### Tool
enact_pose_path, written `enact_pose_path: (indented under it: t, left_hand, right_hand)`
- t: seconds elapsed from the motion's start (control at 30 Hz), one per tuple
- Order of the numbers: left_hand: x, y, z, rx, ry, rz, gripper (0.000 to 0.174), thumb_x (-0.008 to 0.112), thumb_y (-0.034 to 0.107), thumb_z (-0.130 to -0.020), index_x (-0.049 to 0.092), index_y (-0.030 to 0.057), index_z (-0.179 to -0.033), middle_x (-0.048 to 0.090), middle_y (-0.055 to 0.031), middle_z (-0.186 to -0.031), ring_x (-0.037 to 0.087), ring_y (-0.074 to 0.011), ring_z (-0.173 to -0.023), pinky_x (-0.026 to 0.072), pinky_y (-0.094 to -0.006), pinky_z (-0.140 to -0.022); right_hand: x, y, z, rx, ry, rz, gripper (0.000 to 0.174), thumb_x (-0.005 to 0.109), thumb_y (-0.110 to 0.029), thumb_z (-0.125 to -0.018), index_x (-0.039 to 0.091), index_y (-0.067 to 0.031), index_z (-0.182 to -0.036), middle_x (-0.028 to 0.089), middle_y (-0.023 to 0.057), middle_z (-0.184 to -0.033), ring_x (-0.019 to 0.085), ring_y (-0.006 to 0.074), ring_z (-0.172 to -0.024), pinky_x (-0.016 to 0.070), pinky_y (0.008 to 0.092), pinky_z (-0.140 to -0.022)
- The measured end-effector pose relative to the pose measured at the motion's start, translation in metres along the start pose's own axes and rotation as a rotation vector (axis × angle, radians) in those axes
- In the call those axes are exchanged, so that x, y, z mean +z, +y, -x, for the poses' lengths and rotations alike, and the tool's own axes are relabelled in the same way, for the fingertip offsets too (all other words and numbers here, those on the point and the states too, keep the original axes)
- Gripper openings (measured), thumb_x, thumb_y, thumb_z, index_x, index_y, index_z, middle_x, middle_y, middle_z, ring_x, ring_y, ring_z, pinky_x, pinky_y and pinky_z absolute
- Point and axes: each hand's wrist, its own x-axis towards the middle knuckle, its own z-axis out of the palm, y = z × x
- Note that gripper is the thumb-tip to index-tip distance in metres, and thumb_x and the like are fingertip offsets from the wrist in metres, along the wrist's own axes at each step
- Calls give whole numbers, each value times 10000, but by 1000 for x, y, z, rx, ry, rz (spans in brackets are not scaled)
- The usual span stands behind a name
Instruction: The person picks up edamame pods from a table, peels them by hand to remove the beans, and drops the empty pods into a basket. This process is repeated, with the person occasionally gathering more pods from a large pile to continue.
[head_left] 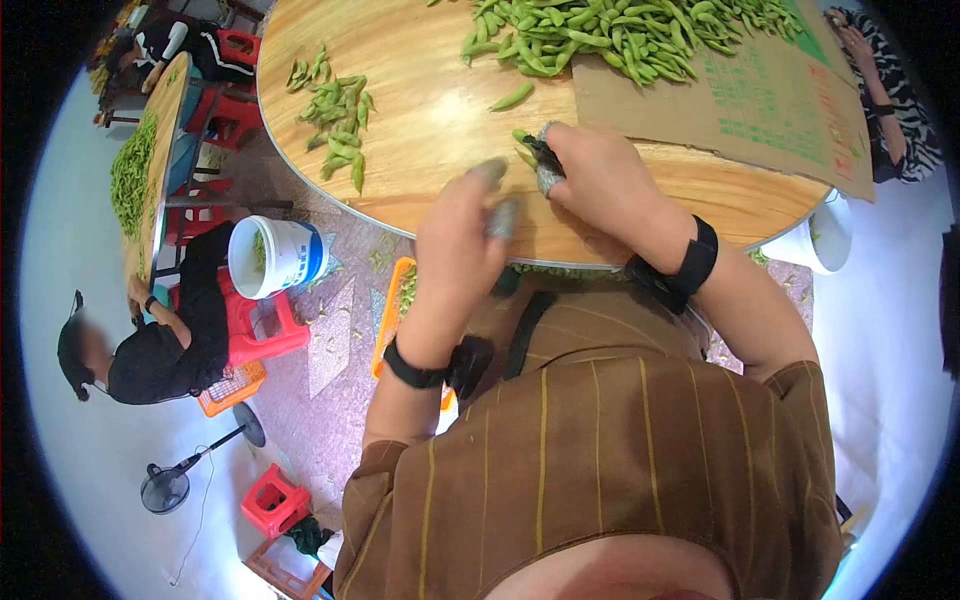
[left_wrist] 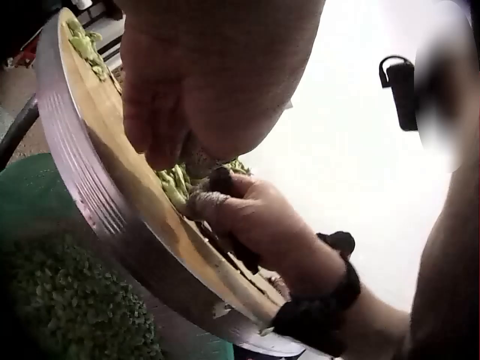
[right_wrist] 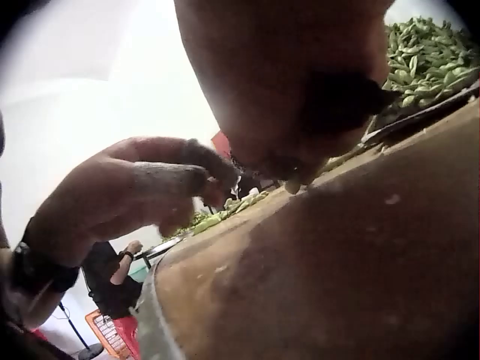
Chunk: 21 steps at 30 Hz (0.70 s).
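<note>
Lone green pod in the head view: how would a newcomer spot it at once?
Find the wooden table, then the big heap of pods at the picture's top. Just below that heap, left of the cardboard and above the right hand, is the lone pod. Unlike the heaped ones, it lies by itself on bare wood.

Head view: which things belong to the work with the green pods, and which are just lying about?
Part of the job, it seems:
- pod in the right grip
- big pod heap
- small pod pile
- cardboard, partly under the big heap
- wooden table

Probably just lying about:
- fan
- red stool near the fan
</note>
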Motion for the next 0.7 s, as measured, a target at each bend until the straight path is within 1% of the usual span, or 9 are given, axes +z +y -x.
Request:
enact_pose_path:
  t: [0.07, 0.17, 0.3, 0.37, 0.4, 0.47, 0.6, 0.67, 0.7]
  left_hand:
    - [15, 1, -16, 444, 196, -321, 330, 640, 23, -675, 601, 48, -1002, 587, -150, -1055, 603, -329, -904, 507, -403, -715]
    - [23, 6, -27, 526, 128, -384, 285, 601, -7, -671, 615, 55, -950, 577, -135, -1050, 591, -351, -870, 503, -414, -709]
    - [15, 9, -31, 566, 46, -238, 244, 601, 9, -687, 628, 60, -924, 594, -141, -974, 589, -356, -839, 493, -415, -703]
    - [8, 12, -22, 402, -166, -179, 195, 623, 40, -692, 633, 57, -886, 594, -162, -838, 583, -366, -778, 473, -424, -653]
    - [8, 12, -17, 400, -170, -184, 195, 623, 40, -692, 633, 57, -886, 594, -162, -838, 583, -366, -778, 473, -424, -653]
    - [10, 14, -10, 237, -118, 26, 158, 621, 61, -718, 629, 46, -875, 568, -176, -727, 569, -373, -694, 446, -427, -598]
    - [20, 19, 0, 311, -38, -5, 130, 599, 58, -740, 629, 48, -867, 562, -198, -733, 548, -396, -653, 432, -431, -572]
    - [21, 22, 2, 330, -112, -40, 104, 596, 90, -793, 638, 46, -878, 594, -135, -711, 559, -304, -596, 439, -376, -555]
    - [20, 22, 2, 331, -114, -45, 104, 596, 90, -793, 638, 46, -878, 594, -135, -711, 559, -304, -596, 439, -376, -555]
  right_hand:
    - [-2, 4, 7, 9, -4, -85, 252, 673, -155, -690, 553, -17, -863, 623, 200, -754, 621, 392, -766, 491, 462, -679]
    - [-16, 5, 19, 96, -93, -188, 213, 650, -142, -706, 567, -8, -848, 626, 214, -776, 606, 408, -768, 485, 453, -668]
    - [-25, 14, 27, 176, -52, -334, 220, 652, -160, -726, 583, 2, -857, 622, 208, -758, 612, 367, -703, 487, 413, -643]
    - [-24, 18, 30, 272, -25, -560, 219, 648, -171, -773, 590, 10, -882, 633, 163, -736, 596, 267, -642, 480, 364, -623]
    - [-26, 19, 33, 273, -25, -566, 219, 648, -171, -773, 590, 10, -882, 633, 163, -736, 596, 267, -642, 480, 364, -623]
    - [-30, 15, 40, 267, 13, -838, 193, 629, -169, -817, 586, 10, -874, 612, 84, -681, 539, 141, -581, 456, 315, -547]
    - [-30, 6, 46, 447, -182, -960, 122, 619, -119, -824, 593, -9, -869, 555, -6, -667, 489, 52, -536, 399, 255, -454]
    - [-33, 9, 46, 423, -194, -946, 116, 612, -110, -820, 592, -7, -868, 557, -11, -667, 489, 59, -533, 403, 259, -457]
    - [-34, 11, 46, 396, -211, -933, 110, 605, -102, -816, 591, -4, -866, 559, -16, -667, 490, 66, -530, 407, 263, -459]
